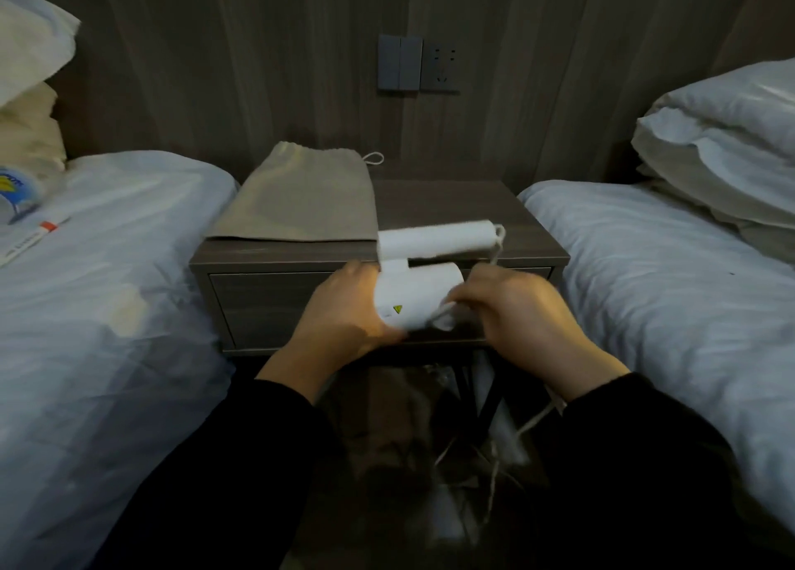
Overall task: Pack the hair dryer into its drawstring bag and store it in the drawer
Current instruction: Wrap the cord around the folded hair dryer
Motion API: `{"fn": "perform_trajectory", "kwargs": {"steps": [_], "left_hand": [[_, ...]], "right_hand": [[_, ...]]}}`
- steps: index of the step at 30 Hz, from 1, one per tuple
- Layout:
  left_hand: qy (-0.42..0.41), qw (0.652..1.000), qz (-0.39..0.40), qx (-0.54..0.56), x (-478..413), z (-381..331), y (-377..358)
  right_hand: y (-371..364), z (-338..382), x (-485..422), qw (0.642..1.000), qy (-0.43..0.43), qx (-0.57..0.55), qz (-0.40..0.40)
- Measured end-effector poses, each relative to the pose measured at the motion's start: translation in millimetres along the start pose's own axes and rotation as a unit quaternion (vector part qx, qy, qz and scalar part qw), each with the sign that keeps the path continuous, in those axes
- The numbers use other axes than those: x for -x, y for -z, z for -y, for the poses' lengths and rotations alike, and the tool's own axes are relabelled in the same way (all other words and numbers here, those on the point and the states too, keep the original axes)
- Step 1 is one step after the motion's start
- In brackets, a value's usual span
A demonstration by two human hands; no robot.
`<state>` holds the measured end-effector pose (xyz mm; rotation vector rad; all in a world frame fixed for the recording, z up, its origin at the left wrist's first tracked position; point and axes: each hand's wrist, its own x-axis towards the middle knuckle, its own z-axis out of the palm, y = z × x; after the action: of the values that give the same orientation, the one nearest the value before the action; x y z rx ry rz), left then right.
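Hair dryer [413,298]: white, folding type, held in the air in front of the nightstand [451,203], level with the drawer [266,307], whose front sits closed. Long axis runs 9 to 3 o'clock. The handle [434,240] is folded parallel above the thicker barrel, with its cord end towards 3 o'clock.

Left hand [340,311]: grips the barrel's 9 o'clock end, fingers curled under it.
Right hand [520,311]: at the barrel's 3 o'clock end, fingers curled on the cord [533,423]. The view is blurred here. The cord leaves the handle tip, passes into this hand, and trails down towards 6 o'clock.

Markings: a small yellow triangle label [398,310] on the barrel; no readable text on it.

Drawstring bag [297,199]: beige, lying flat on the nightstand top at 11 o'clock from the dryer, mouth towards the wall.

A packet [19,190] with a blue and yellow logo and a card [34,238] with a red mark lie on the bed [107,268] at 9 o'clock; their writing is too small to read.

Wall switches [399,63] and a socket [442,66] are at 12 o'clock.
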<state>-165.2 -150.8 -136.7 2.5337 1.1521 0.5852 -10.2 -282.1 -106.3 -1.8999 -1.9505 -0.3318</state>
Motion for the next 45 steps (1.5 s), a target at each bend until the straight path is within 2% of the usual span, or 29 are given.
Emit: {"fn": "perform_trajectory", "kwargs": {"steps": [2,4,6,8,13,16,19,21,23,28,31,34,36,40,45], "left_hand": [[-0.033,0.997,0.038,-0.052,-1.3,-1.7,-5.0],[-0.073,0.991,0.071,-0.087,-0.7,-3.0,-9.5],[-0.139,0.985,0.061,-0.088,4.2,-1.4,-14.8],[-0.19,0.978,0.035,-0.085,10.1,1.4,-18.4],[-0.224,0.969,0.02,-0.105,10.3,1.3,-17.1],[-0.237,0.966,0.0,-0.1,9.4,0.9,-17.3],[-0.247,0.965,-0.02,-0.083,10.2,3.0,-19.0],[-0.264,0.961,-0.023,-0.082,9.9,6.0,-19.2],[-0.278,0.957,-0.016,-0.082,8.8,8.0,-19.8],[-0.3,0.952,-0.008,-0.051,10.4,4.1,-23.1],[-0.297,0.953,0.015,-0.063,11.2,1.4,-25.8],[-0.263,0.962,0.05,-0.063,12.1,-2.1,-28.1],[-0.297,0.951,0.029,-0.077,12.4,-5.2,-30.4],[-0.381,0.902,-0.063,-0.195,10.6,-7.2,-40.2],[-0.393,0.897,-0.093,-0.182,13.1,-12.1,-46.4]], "right_hand": [[2.2,-0.6,2.2,0.997,-0.037,0.018,-0.069],[3.5,-0.8,2.2,0.988,-0.119,0.029,-0.096],[0.3,-1.8,1.4,0.98,-0.177,0.037,-0.077],[-3.1,-1.3,-0.2,0.98,-0.198,-0.001,-0.032],[-0.2,-9.7,-1.0,0.972,-0.162,-0.152,0.077],[0.9,-22.2,3.3,0.972,-0.151,-0.179,0.03],[3.3,-32.9,2.5,0.951,-0.231,-0.195,-0.062],[3.5,-38.3,1.6,0.941,-0.257,-0.208,-0.076],[3.2,-42.5,1.4,0.94,-0.243,-0.233,-0.053],[7.7,-46.7,3.3,0.939,-0.211,-0.261,0.074],[4.2,-46.4,5.4,0.934,-0.206,-0.281,0.077],[-1.5,-46.6,7.9,0.922,-0.241,-0.299,0.054],[-2.6,-47.5,8.4,0.916,-0.266,-0.297,0.033],[1.2,-48.1,7.5,0.918,-0.278,-0.283,0.019],[2.4,-49.4,6.3,0.925,-0.273,-0.261,0.037]]}}
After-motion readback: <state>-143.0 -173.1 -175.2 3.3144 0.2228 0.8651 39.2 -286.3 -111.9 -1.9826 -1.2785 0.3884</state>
